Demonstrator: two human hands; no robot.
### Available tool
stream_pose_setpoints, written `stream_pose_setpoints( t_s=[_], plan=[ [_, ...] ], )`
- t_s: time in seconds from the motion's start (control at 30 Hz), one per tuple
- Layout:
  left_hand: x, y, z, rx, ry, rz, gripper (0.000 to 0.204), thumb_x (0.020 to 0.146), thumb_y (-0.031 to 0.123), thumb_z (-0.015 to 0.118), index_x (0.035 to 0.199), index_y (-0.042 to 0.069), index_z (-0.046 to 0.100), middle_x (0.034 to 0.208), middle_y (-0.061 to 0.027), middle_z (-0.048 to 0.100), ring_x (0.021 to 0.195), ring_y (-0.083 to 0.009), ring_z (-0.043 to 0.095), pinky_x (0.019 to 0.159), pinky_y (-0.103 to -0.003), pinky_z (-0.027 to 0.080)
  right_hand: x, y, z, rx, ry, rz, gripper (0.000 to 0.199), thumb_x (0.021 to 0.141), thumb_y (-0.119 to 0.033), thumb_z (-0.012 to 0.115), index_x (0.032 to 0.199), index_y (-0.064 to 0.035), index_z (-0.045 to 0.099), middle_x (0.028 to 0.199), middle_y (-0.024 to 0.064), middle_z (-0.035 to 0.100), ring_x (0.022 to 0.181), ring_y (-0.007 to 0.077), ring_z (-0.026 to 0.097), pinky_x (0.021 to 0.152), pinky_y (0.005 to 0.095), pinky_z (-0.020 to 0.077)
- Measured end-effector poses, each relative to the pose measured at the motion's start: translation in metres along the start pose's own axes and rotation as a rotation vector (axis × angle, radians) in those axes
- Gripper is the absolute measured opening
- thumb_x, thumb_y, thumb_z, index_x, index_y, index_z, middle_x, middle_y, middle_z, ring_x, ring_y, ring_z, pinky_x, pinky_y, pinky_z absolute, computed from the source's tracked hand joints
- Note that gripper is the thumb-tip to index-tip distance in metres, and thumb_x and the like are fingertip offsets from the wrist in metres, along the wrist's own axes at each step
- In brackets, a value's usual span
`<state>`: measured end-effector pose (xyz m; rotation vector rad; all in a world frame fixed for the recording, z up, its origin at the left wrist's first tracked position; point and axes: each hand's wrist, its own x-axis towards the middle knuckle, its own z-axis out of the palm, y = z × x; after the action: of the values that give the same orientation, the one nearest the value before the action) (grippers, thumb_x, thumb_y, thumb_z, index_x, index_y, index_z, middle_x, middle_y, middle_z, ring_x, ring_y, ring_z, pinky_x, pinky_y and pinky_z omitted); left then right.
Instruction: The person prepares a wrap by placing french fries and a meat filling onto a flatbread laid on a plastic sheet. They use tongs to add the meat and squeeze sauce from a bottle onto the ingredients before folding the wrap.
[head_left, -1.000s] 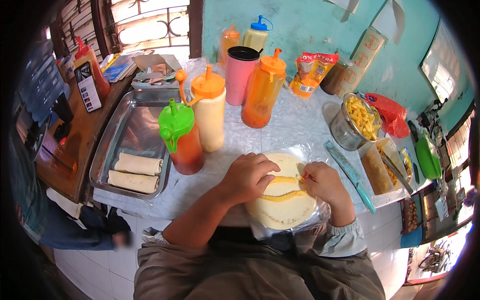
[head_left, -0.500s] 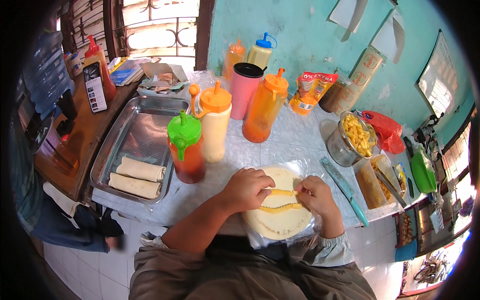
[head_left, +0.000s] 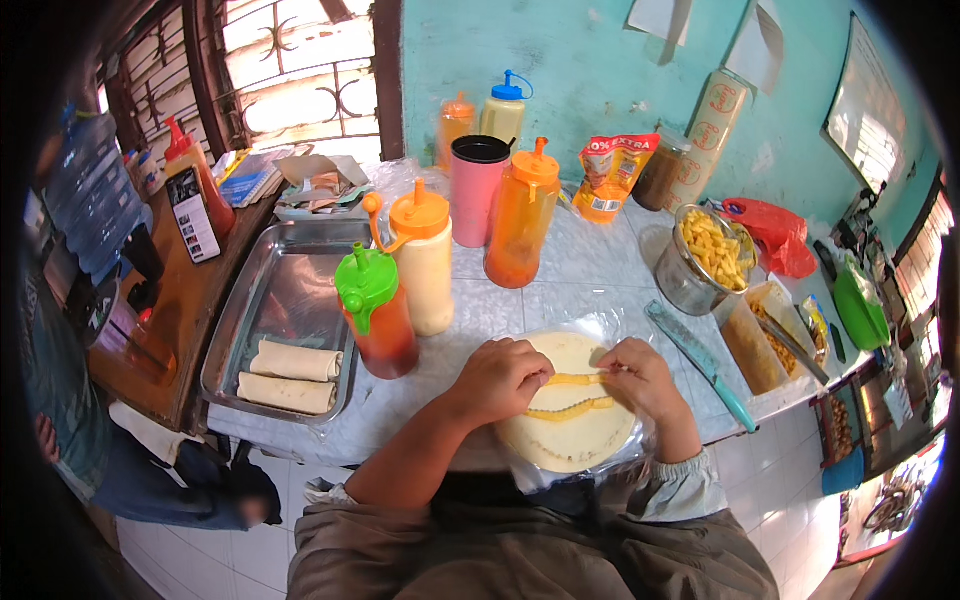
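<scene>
A round, pale flatbread (head_left: 570, 450) lies on clear plastic film in front of me. Across it run two yellow, crinkle-edged strips, one above the other. My left hand (head_left: 503, 378) is closed, its thumb and fingers pinching the left end of the upper yellow strip (head_left: 578, 379). At that strip's other end my right hand (head_left: 640, 378) pinches too, fingers together. The lower yellow strip (head_left: 570, 410) rests on the flatbread just below, touched by neither hand. Both fingertips sit close to the bread's surface; whether the upper strip is lifted I cannot tell.
A metal tray (head_left: 275, 265) with two rolled flatbreads (head_left: 292, 378) is at left, beside sauce bottles (head_left: 378, 310). Right of the film lie a turquoise-handled knife (head_left: 705, 365), a metal bowl (head_left: 690, 283) of yellow pieces and an open box (head_left: 752, 350). A person (head_left: 75, 390) is at far left.
The whole view has shifted slightly, tilting the scene. Both hands keep their pinch on the upper strip, with little movement against the flatbread.
</scene>
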<state>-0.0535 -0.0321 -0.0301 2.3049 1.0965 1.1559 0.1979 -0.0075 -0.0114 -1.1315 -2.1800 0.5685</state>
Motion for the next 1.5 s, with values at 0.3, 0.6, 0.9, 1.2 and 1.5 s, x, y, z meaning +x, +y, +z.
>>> stream_pose_setpoints(
  t_s=[0.3, 0.6, 0.9, 1.2, 1.5],
  plan=[
    [0.004, 0.002, -0.002, -0.012, 0.046, -0.019, 0.006, 0.078, 0.013, 0.064, 0.083, 0.009, 0.064, 0.076, -0.0068, 0.06, 0.074, -0.0259, 0.059, 0.069, -0.036, 0.047, -0.011, -0.001, -0.006, 0.043, 0.064, 0.091, 0.017, 0.071, -0.008, 0.061, 0.087, -0.0056, 0.066, 0.08, 0.0094, 0.059, 0.082, 0.0273, 0.056, 0.073, 0.035, 0.0448],
    [0.008, -0.008, -0.008, 0.026, 0.309, 0.041, 0.009, 0.078, 0.012, 0.064, 0.084, 0.005, 0.063, 0.073, -0.0088, 0.06, 0.069, -0.0262, 0.059, 0.063, -0.036, 0.046, -0.058, -0.012, 0.005, -0.087, 0.381, -0.083, 0.021, 0.066, -0.005, 0.062, 0.087, -0.0058, 0.066, 0.083, 0.0113, 0.06, 0.082, 0.0295, 0.056, 0.073, 0.0375, 0.0441],
    [-0.004, -0.008, -0.001, 0.392, 0.605, 0.22, 0.01, 0.076, 0.005, 0.059, 0.086, 0.006, 0.061, 0.074, -0.0095, 0.058, 0.069, -0.0293, 0.056, 0.063, -0.039, 0.044, -0.09, 0.062, 0.025, 0.409, 0.631, 0.092, 0.024, 0.073, 0.003, 0.054, 0.096, 0.0029, 0.059, 0.091, 0.0068, 0.056, 0.086, 0.016, 0.051, 0.078, 0.0269, 0.0419],
    [-0.135, 0.036, -0.022, -0.155, 0.962, -0.202, 0.013, 0.085, 0.001, 0.057, 0.097, 0.0, 0.062, 0.084, -0.0007, 0.061, 0.074, -0.0049, 0.053, 0.069, -0.02, 0.044, -0.09, 0.066, 0.016, 0.709, 0.532, 0.145, 0.025, 0.079, -0.002, 0.055, 0.103, 0.0031, 0.057, 0.092, 0.0038, 0.054, 0.083, 0.011, 0.047, 0.076, 0.0206, 0.0366],
    [-0.246, 0.002, -0.056, -0.494, 1.252, -0.56, 0.009, 0.084, 0.008, 0.058, 0.09, 0.002, 0.061, 0.072, 0.0013, 0.056, 0.063, -0.0053, 0.048, 0.058, -0.019, 0.038, -0.081, 0.06, 0.012, 0.845, 0.482, 0.185, 0.023, 0.078, -0.003, 0.056, 0.099, 0.0032, 0.054, 0.081, 0.0007, 0.05, 0.069, 0.0078, 0.043, 0.064, 0.0184, 0.0349]
  ],
)
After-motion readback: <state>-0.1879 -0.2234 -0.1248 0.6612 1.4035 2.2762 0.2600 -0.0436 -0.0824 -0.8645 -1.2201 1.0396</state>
